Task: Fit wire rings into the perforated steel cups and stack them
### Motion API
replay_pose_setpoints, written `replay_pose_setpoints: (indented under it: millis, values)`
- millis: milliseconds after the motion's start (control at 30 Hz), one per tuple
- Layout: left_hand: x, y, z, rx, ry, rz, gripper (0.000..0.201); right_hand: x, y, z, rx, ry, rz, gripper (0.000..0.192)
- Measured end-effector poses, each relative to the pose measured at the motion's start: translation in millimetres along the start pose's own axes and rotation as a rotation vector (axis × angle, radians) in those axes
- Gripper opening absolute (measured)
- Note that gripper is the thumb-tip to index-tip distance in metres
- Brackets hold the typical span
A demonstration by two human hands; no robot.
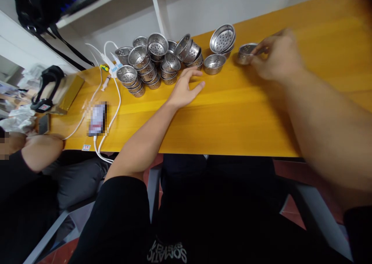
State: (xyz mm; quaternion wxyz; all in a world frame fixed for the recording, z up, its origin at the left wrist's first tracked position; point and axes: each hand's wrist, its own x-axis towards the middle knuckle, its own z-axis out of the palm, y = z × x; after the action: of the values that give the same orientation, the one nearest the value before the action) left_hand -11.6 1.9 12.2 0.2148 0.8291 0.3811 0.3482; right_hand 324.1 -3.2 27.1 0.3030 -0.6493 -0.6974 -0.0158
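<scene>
Several small perforated metal cups (pixel 157 47) stand in stacks at the back of the yellow wooden table (pixel 221 120). My left hand (pixel 186 88) rests in front of these stacks, thumb and fingers apart, with nothing in it. Off to the right, my right hand (pixel 276 57) pinches the rim of one metal cup (pixel 246 54), which is at or just above the tabletop; a little blur hides which. Between my hands are a single upright cup (pixel 214 64) and, behind it, a tilted cup (pixel 222 38) resting on another.
A phone (pixel 97 119) with white cables (pixel 118 97) lies to the left, near a syringe (pixel 105 83). Farther left are a cardboard box (pixel 71 93) with a black strap-like device (pixel 48 86) and another person's arm (pixel 43 150). White shelving (pixel 158 12) backs the table.
</scene>
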Motion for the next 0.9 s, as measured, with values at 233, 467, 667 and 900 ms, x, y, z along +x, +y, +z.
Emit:
replay_pose_setpoints:
  millis: [233, 467, 667, 900]
  values:
    - [-4.3, 8.0, 5.8, -0.054, -0.073, 0.091, 0.076, -25.2, -74.4, -36.3, 0.163, 0.028, -0.267, 0.020]
    - [0.9, 3.5, 5.9, 0.035, -0.014, 0.222, 0.088, -48.4, -116.0, -16.9, 0.352, -0.144, -0.611, 0.025]
    - [4.9, -3.1, 8.9, 0.008, -0.021, 0.258, 0.075, -49.5, -110.5, -16.1, 0.450, -0.142, -0.568, 0.039]
    - [1.3, 12.7, -0.1, 0.105, -0.061, 0.135, 0.078, -52.8, -117.8, -10.7, 0.476, -0.318, -0.532, 0.028]
